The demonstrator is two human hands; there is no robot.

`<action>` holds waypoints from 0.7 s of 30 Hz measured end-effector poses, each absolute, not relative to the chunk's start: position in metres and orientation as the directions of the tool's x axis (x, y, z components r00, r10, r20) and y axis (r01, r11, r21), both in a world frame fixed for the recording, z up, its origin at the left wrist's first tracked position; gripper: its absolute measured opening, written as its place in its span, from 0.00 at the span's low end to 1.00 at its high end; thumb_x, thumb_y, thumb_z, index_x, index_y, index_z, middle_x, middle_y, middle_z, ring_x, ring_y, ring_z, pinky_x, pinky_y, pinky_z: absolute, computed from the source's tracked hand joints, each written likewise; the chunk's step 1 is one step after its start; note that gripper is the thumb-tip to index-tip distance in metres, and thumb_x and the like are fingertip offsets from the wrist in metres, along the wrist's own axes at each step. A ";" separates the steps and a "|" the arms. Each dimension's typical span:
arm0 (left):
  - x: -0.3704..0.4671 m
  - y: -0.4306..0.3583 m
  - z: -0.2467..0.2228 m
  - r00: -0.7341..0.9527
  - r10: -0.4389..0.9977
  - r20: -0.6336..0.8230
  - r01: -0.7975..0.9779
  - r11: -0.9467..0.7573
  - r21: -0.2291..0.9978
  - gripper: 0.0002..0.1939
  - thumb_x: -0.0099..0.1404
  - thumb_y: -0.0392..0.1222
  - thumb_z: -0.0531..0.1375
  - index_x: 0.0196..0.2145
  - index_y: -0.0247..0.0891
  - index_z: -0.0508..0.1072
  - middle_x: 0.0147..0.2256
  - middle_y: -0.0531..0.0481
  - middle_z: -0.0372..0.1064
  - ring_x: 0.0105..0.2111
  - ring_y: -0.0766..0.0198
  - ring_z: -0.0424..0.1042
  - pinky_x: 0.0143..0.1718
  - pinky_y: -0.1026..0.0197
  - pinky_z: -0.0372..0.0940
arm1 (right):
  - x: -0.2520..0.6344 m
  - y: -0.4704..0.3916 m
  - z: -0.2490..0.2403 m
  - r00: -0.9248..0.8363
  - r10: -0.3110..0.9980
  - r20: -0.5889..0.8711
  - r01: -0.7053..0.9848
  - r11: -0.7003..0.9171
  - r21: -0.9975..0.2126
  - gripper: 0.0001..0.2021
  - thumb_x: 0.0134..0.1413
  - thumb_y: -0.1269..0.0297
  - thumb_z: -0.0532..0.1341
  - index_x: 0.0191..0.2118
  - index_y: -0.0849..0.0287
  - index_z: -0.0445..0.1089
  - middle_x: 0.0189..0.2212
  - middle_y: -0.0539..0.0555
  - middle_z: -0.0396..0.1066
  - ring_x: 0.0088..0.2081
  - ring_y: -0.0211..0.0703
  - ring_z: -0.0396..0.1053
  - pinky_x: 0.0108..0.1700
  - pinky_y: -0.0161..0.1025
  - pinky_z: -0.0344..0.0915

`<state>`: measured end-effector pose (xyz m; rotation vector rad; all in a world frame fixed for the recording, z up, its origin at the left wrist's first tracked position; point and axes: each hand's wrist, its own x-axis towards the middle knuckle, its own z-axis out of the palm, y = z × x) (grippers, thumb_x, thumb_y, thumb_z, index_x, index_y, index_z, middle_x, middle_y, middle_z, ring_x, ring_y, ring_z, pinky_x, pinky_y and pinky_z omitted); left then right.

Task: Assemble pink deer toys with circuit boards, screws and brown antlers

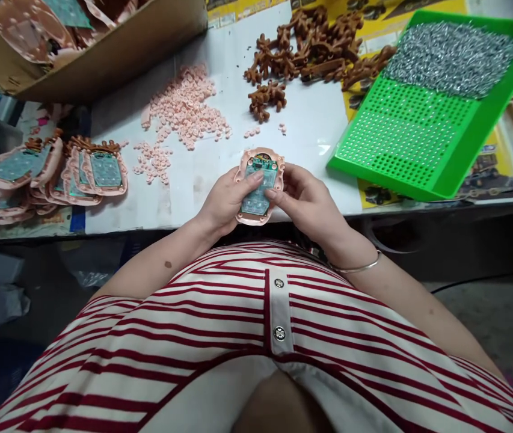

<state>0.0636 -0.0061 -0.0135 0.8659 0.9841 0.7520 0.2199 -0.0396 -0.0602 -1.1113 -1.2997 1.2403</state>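
Observation:
Both hands hold a pink plastic toy shell [255,218] with a green circuit board [258,186] inside, at the table's front edge. My left hand [227,198] is closed round its left side, thumb across the board. On the right side my right hand [308,198] grips the rim, its thumb tip on the board; its other fingers are partly hidden behind. Just beyond the shell lie a few small pink pieces [252,132]. A heap of the same small pink parts [188,108] spreads to the left on the white tabletop.
Several similar shells with boards [106,170] are stacked at the left. A cardboard box [116,51] of pink shells stands behind them. Brown antler-shaped parts [310,48] lie at the back. A green perforated tray [400,138] with many metal screws [450,57] sits at the right.

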 end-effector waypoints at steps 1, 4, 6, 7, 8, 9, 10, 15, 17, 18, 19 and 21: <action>0.065 -0.005 -0.014 0.369 0.850 -0.376 -0.134 0.449 0.884 0.22 0.55 0.52 0.72 0.41 0.34 0.74 0.37 0.46 0.78 0.39 0.58 0.78 0.44 0.59 0.70 | 0.220 -0.039 -0.060 -0.076 0.995 0.059 -0.015 0.058 -0.998 0.33 0.52 0.35 0.67 0.54 0.55 0.67 0.47 0.57 0.78 0.48 0.50 0.77 0.53 0.50 0.76; 0.069 -0.003 -0.016 0.379 0.851 -0.363 -0.112 0.432 0.895 0.23 0.56 0.54 0.72 0.41 0.35 0.74 0.37 0.46 0.78 0.39 0.58 0.78 0.43 0.59 0.70 | 0.222 -0.038 -0.062 -0.029 0.997 0.072 -0.005 0.072 -0.997 0.30 0.52 0.37 0.67 0.50 0.54 0.66 0.45 0.56 0.78 0.46 0.49 0.77 0.50 0.48 0.77; 0.071 -0.001 -0.018 0.385 0.849 -0.362 -0.111 0.432 0.895 0.23 0.56 0.53 0.72 0.41 0.35 0.74 0.37 0.47 0.77 0.38 0.59 0.77 0.43 0.59 0.70 | 0.224 -0.038 -0.064 -0.022 0.996 0.088 0.005 0.088 -0.996 0.29 0.54 0.38 0.66 0.51 0.55 0.65 0.46 0.56 0.78 0.46 0.48 0.77 0.49 0.47 0.77; 0.072 -0.001 -0.018 0.385 0.849 -0.362 -0.112 0.432 0.895 0.23 0.56 0.53 0.72 0.41 0.35 0.74 0.37 0.47 0.77 0.38 0.60 0.77 0.42 0.60 0.70 | 0.225 -0.038 -0.065 -0.023 0.995 0.094 0.008 0.094 -0.996 0.29 0.55 0.38 0.66 0.51 0.55 0.65 0.47 0.57 0.77 0.46 0.48 0.77 0.49 0.46 0.77; 0.072 -0.001 -0.018 0.386 0.849 -0.361 -0.111 0.431 0.895 0.23 0.56 0.53 0.72 0.42 0.35 0.74 0.37 0.47 0.77 0.37 0.60 0.77 0.42 0.60 0.70 | 0.225 -0.038 -0.066 -0.025 0.995 0.096 0.011 0.096 -0.995 0.29 0.55 0.37 0.65 0.51 0.55 0.65 0.47 0.57 0.77 0.46 0.48 0.77 0.49 0.46 0.77; 0.072 0.000 -0.018 0.390 0.848 -0.359 -0.111 0.430 0.896 0.23 0.56 0.53 0.72 0.42 0.35 0.74 0.37 0.48 0.77 0.37 0.61 0.77 0.42 0.60 0.70 | 0.226 -0.039 -0.067 -0.026 0.995 0.094 0.014 0.094 -0.995 0.30 0.55 0.37 0.65 0.51 0.55 0.64 0.47 0.57 0.77 0.46 0.48 0.77 0.49 0.46 0.77; 0.072 -0.001 -0.017 0.399 0.846 -0.355 -0.112 0.429 0.896 0.23 0.56 0.53 0.72 0.42 0.36 0.74 0.37 0.48 0.77 0.37 0.61 0.77 0.42 0.60 0.70 | 0.226 -0.039 -0.067 -0.030 0.996 0.089 0.020 0.090 -0.996 0.30 0.55 0.35 0.64 0.52 0.55 0.64 0.47 0.56 0.77 0.46 0.48 0.77 0.49 0.46 0.77; 0.071 -0.001 -0.014 0.425 0.832 -0.355 -0.123 0.442 0.888 0.24 0.54 0.51 0.74 0.43 0.37 0.75 0.38 0.49 0.77 0.38 0.62 0.76 0.43 0.61 0.70 | 0.222 -0.037 -0.071 -0.045 0.996 0.072 0.001 0.072 -0.997 0.32 0.54 0.33 0.63 0.52 0.53 0.63 0.46 0.56 0.76 0.47 0.49 0.76 0.49 0.48 0.76; 0.072 -0.001 -0.014 0.405 0.835 -0.372 -0.125 0.453 0.883 0.22 0.52 0.48 0.75 0.41 0.36 0.75 0.36 0.50 0.77 0.35 0.64 0.76 0.41 0.63 0.70 | 0.220 -0.037 -0.073 -0.043 0.995 0.085 -0.032 0.084 -0.996 0.31 0.54 0.34 0.63 0.52 0.54 0.63 0.46 0.57 0.76 0.46 0.49 0.77 0.49 0.47 0.77; 0.073 0.000 -0.013 0.399 0.836 -0.378 -0.123 0.457 0.881 0.22 0.52 0.48 0.75 0.40 0.35 0.76 0.35 0.50 0.77 0.34 0.64 0.75 0.39 0.63 0.70 | 0.221 -0.038 -0.072 -0.049 0.994 0.100 -0.033 0.099 -0.995 0.31 0.56 0.35 0.63 0.53 0.54 0.63 0.46 0.57 0.76 0.46 0.48 0.77 0.48 0.47 0.77; 0.075 0.000 -0.012 0.400 0.834 -0.381 -0.118 0.459 0.880 0.21 0.52 0.48 0.74 0.39 0.35 0.76 0.35 0.50 0.77 0.33 0.64 0.75 0.38 0.63 0.69 | 0.224 -0.040 -0.070 -0.050 0.991 0.124 -0.011 0.123 -0.992 0.30 0.57 0.37 0.63 0.54 0.55 0.63 0.47 0.58 0.75 0.45 0.48 0.77 0.47 0.46 0.78; 0.079 0.000 -0.009 0.417 0.820 -0.391 -0.104 0.470 0.876 0.20 0.52 0.48 0.74 0.38 0.34 0.76 0.34 0.49 0.77 0.32 0.64 0.75 0.37 0.62 0.69 | 0.236 -0.049 -0.061 -0.016 0.979 0.202 0.144 0.202 -0.969 0.29 0.61 0.41 0.62 0.58 0.57 0.63 0.50 0.61 0.73 0.44 0.48 0.77 0.45 0.46 0.78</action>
